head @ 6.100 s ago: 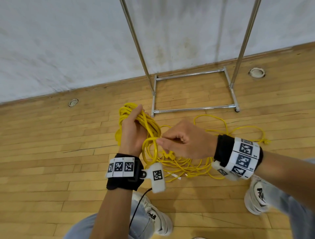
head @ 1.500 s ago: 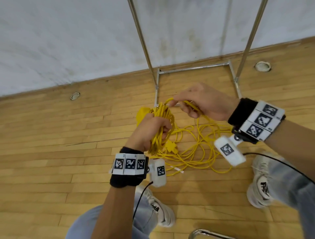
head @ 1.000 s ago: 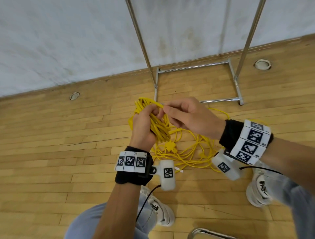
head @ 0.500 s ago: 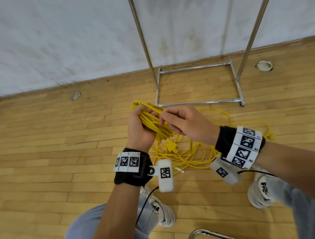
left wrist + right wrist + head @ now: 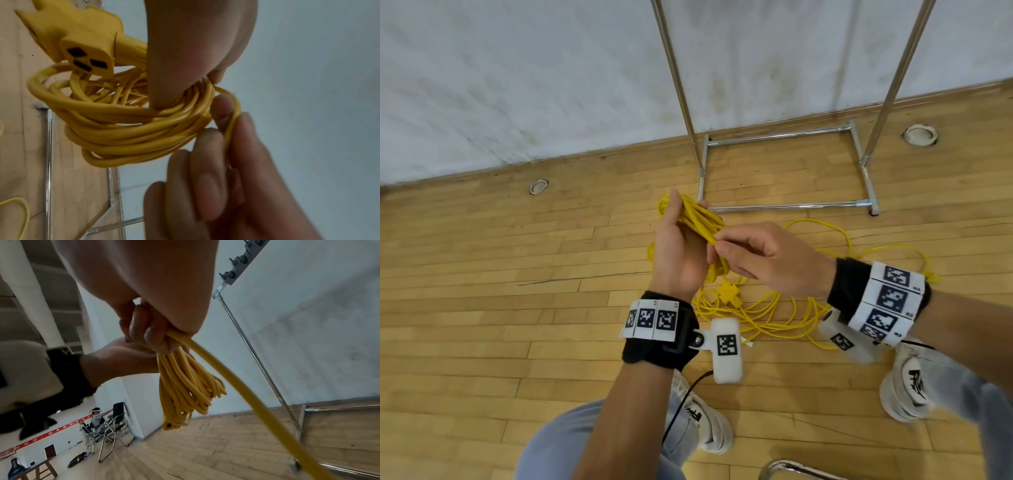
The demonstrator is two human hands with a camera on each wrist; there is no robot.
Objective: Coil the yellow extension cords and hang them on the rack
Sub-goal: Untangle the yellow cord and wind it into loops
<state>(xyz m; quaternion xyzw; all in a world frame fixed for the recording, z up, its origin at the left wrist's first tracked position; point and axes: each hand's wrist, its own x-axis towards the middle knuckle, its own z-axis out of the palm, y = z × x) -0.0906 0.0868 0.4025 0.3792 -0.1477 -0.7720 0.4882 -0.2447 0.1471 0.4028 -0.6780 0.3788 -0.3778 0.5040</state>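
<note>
We see the coiled yellow cord point(image 5: 700, 219) bunched in the left hand point(image 5: 677, 250), whose fingers curl around the loops; its socket end point(image 5: 82, 43) hangs beside the thumb. The right hand point(image 5: 767, 258) pinches 1 strand point(image 5: 236, 384) against the bundle. The loose cord point(image 5: 784, 318) lies on the wooden floor point(image 5: 482, 291) below, near the metal rack point(image 5: 784, 205) by the wall.
</note>
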